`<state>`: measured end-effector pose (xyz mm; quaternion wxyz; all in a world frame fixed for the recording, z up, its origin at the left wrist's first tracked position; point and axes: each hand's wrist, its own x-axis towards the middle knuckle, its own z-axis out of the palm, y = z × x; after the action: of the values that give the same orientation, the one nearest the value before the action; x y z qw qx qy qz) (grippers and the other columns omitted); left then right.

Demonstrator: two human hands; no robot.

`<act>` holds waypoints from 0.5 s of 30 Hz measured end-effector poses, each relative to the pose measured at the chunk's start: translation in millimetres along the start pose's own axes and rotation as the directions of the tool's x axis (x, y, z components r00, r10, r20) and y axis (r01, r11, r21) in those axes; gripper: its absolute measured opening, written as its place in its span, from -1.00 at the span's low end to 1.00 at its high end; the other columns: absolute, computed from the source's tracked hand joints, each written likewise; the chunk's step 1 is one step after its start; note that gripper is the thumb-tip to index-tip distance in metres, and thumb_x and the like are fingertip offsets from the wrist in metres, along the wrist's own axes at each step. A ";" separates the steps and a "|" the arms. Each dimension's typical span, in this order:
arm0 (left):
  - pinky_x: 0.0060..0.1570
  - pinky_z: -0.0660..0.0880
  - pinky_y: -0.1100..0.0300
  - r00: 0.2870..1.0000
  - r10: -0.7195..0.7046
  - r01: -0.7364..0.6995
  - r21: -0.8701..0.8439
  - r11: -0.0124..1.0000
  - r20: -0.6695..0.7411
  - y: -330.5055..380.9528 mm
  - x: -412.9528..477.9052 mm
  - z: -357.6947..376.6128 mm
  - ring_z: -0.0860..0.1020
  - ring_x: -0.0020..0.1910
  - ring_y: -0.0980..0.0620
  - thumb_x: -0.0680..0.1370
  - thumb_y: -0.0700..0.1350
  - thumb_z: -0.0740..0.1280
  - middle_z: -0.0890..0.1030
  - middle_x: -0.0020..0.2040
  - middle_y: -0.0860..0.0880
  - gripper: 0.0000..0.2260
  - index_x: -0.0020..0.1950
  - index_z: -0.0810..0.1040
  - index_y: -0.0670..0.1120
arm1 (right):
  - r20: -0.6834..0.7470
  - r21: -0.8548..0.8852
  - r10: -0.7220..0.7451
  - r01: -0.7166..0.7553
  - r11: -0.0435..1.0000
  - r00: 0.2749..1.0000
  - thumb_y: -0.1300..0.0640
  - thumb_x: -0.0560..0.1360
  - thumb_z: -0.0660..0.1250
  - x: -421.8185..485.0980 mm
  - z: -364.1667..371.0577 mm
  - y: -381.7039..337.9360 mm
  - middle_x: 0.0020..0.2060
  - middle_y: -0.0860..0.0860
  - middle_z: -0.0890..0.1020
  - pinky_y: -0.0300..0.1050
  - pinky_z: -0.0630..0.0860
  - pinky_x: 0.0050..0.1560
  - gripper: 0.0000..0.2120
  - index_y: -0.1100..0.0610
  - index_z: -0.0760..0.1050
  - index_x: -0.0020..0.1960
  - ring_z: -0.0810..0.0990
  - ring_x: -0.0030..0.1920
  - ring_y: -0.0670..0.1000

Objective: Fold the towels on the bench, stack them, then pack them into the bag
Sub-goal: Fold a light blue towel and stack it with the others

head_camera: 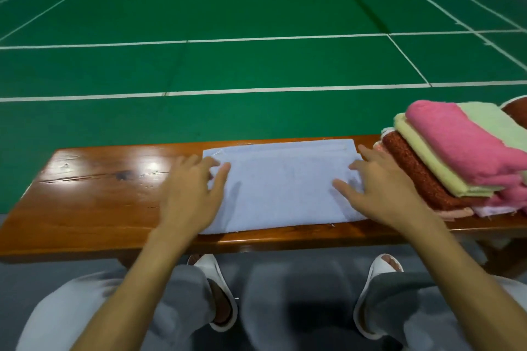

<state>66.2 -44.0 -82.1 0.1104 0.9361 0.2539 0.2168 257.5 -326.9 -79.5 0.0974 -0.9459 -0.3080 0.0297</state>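
Note:
A pale blue towel (281,179) lies flat and folded into a rectangle on the wooden bench (94,194). My left hand (191,191) rests on its left edge with fingers spread and straight. My right hand (379,188) presses flat on its right edge, fingers also spread. To the right sits a pile of towels (456,162): a pink one (467,142) on top, with pale green, pale yellow and dark red ones beneath it. No bag is in view.
The bench's left half is bare glossy wood. Beyond the bench stretches a green court floor (228,65) with white lines. My knees and white slippers (219,293) are below the bench's near edge.

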 end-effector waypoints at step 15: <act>0.61 -0.28 -0.13 0.924 0.087 -0.131 0.094 0.987 0.372 12.8 -4.2 85.3 -0.33 0.64 -0.05 0.59 0.34 -0.31 -0.24 0.67 0.05 -0.31 0.69 -0.15 0.11 | 0.069 -0.062 -0.174 0.178 0.982 0.982 -0.43 0.55 -0.32 26.6 74.3 -32.7 0.65 -0.06 -0.23 0.19 -0.24 0.61 -0.25 -0.14 -0.21 0.67 -0.30 0.64 0.03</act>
<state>107.8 -65.2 -154.7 0.0887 0.9776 0.1886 0.0287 251.5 -273.0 -145.5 0.0575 -0.9163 -0.3943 0.0405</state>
